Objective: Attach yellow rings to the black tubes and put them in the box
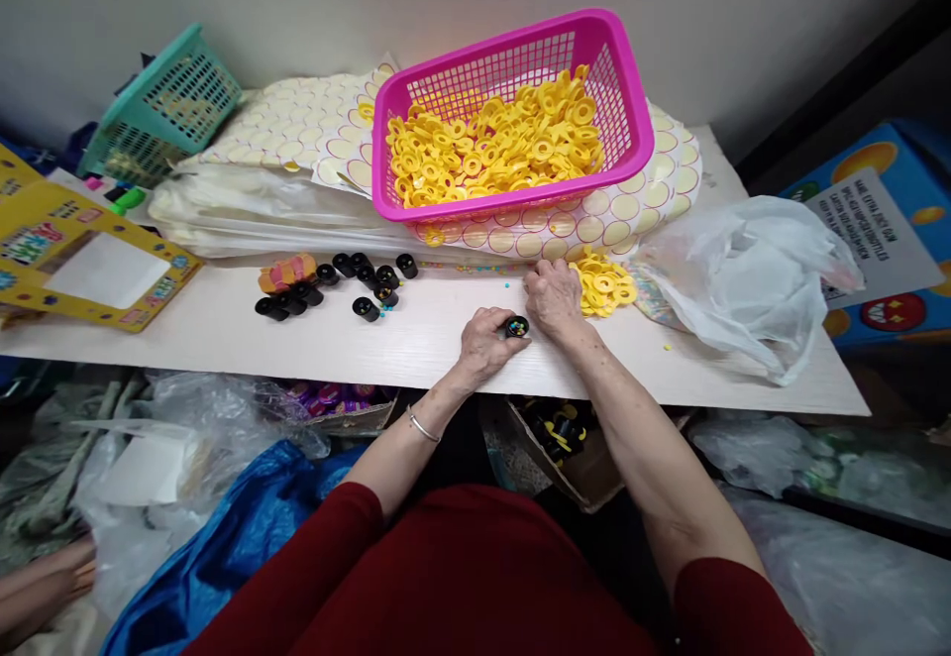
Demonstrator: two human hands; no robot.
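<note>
My left hand (486, 344) is closed around a small black cup (517, 326), held upright over the table's front half with its open top facing me. Colourful little balls show inside that cup. Just right of it, my right hand (554, 297) is on the table with its fingers curled down; whatever is under the fingertips is hidden. A pile of yellow rings (607, 284) lies against the right side of this hand. More black cups (365, 309) stand to the left, some holding coloured balls, with a few balls loose beside them.
A pink basket (512, 195) full of yellow rings rests on spotted sheets (289, 126) at the back. A white plastic bag (765, 274) lies right, a yellow printed box (96, 250) left. A teal basket (174, 101) sits back left. Below the table is an open carton (586, 483).
</note>
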